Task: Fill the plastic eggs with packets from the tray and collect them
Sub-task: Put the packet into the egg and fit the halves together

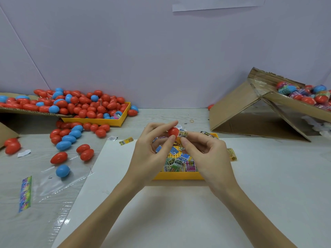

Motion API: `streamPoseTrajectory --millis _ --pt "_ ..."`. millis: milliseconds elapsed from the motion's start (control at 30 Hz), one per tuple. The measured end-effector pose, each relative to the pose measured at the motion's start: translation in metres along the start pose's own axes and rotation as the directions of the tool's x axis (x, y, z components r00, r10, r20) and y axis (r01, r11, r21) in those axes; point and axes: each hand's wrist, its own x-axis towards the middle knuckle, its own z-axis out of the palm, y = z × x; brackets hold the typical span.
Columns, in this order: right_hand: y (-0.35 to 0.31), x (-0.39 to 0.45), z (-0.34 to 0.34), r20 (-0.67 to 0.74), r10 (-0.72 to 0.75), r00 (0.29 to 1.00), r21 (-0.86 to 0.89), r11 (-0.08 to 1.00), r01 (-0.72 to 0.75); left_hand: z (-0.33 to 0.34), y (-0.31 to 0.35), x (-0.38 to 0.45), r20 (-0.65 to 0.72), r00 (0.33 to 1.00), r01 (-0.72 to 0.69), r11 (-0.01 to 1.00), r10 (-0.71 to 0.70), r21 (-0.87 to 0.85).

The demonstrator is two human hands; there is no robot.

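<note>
While pinched by left hand point(152, 151), red egg point(173, 131)

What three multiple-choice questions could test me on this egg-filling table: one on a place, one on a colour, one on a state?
1. Where is the packet tray?
A. Under the hands
B. Far left
C. On the cardboard box

2. What colour is the held egg?
A. Blue
B. Green
C. Red

3. What is the right hand doing?
A. Lying flat
B. Pinching a packet at the egg
C. Lifting the tray

Key: 1 A, the yellow tray shows just below both hands. 2 C, the egg in the left hand is red. 3 B, its fingertips hold a barcoded packet against the egg.
</note>
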Motion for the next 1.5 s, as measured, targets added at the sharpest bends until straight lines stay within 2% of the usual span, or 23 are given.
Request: streamPoseTrajectory --millis 233,367,467,567,767,867,1000,1100,1233,1367,1500 --pt "-0.004 -0.001 0.0 0.022 0.044 0.999 0.047 0.998 -0.045 -0.002 -0.003 0.002 0.002 0.998 -0.066 0.998 0.066 -0.022" --pt "-0.005 0.0 -0.002 0.101 0.193 0.976 0.204 0.956 -0.21 -0.004 -0.003 0.002 0.012 0.992 -0.123 0.992 0.123 0.0" --pt "-0.007 0.002 -0.003 0.204 0.337 0.919 0.371 0.842 -0.391 -0.008 -0.005 0.003 0.034 0.989 -0.148 0.988 0.146 0.053" --pt "-0.009 0.003 -0.005 0.327 0.431 0.841 0.432 0.724 -0.538 -0.016 -0.006 0.006 0.05 0.981 -0.19 0.975 0.186 0.112" --pt "-0.012 0.004 -0.007 0.4 0.484 0.779 0.425 0.655 -0.625 -0.025 -0.004 0.011 0.138 0.956 -0.288 0.925 0.26 0.248" --pt "-0.014 0.006 -0.008 0.442 0.534 0.721 0.432 0.577 -0.693 -0.026 -0.006 0.011 0.157 0.921 -0.389 0.868 0.357 0.308" --pt "-0.018 0.008 -0.013 0.499 0.591 0.634 0.445 0.453 -0.772 -0.021 -0.006 0.01 0.169 0.909 -0.417 0.849 0.382 0.324" --pt "-0.018 0.007 -0.013 0.521 0.603 0.604 0.441 0.415 -0.796 -0.02 -0.008 0.01 0.178 0.917 -0.395 0.873 0.357 0.287" --pt "-0.017 0.008 -0.013 0.514 0.595 0.618 0.446 0.43 -0.785 -0.02 -0.012 0.01 0.193 0.941 -0.318 0.923 0.279 0.218" --pt "-0.018 0.008 -0.013 0.546 0.591 0.594 0.462 0.38 -0.802 -0.02 -0.014 0.01 0.184 0.977 -0.114 0.993 0.108 0.023" --pt "-0.019 0.007 -0.01 0.591 0.568 0.573 0.46 0.346 -0.817 -0.016 -0.013 0.006 0.182 0.983 0.032 0.99 -0.006 -0.136"
